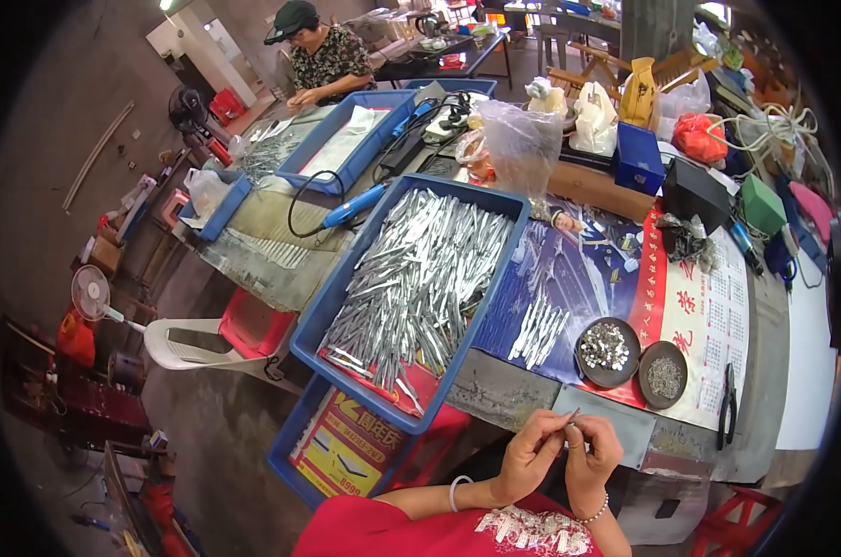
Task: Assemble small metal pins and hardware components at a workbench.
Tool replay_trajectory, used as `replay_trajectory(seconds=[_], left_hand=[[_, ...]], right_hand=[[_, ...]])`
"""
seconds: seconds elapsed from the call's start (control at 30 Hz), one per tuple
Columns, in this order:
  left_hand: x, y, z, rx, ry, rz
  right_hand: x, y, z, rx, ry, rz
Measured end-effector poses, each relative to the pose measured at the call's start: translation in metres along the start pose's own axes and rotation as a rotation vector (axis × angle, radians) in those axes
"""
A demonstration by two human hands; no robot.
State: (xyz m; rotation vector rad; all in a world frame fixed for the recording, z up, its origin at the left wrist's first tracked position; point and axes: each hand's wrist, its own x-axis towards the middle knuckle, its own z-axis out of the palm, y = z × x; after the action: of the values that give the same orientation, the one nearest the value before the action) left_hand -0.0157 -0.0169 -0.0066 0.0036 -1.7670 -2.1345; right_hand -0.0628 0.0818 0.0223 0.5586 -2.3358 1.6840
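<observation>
Close to the table's near edge, my left hand (529, 457) and my right hand (593, 455) meet with fingertips pinched together. Something small and thin pokes up between them, too tiny to name. Just beyond are two round dark dishes: one dish (585, 365) holds small shiny discs, the other dish (653, 394) fine grey metal bits. A short row of slim silver metal pieces (539, 331) lies on the blue poster left of the dishes. Further left, a blue plastic tray (308, 327) is heaped with many more silver pieces (430, 269).
Black-handled pliers (726, 408) lie at the right. A blue corded power tool (353, 206) rests beyond the heaped tray. Bags, boxes and cables crowd the far right; a blue box (638, 160) stands there. Across the table a person in a dark cap (323, 60) works beside another blue tray (290, 171).
</observation>
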Motion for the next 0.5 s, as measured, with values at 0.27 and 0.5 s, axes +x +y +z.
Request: replay_trajectory(seconds=[0.27, 0.5], left_hand=[[-0.0031, -0.0073, 0.0033, -0.087, 0.007, -0.054], [-0.0077, -0.0035, 0.0055, -0.051, -0.032, -0.048]], right_hand=[[0.0056, -0.0013, 0.0005, -0.098, -0.014, -0.074], [-0.0014, 0.0086, -0.002, -0.15, -0.043, -0.082]])
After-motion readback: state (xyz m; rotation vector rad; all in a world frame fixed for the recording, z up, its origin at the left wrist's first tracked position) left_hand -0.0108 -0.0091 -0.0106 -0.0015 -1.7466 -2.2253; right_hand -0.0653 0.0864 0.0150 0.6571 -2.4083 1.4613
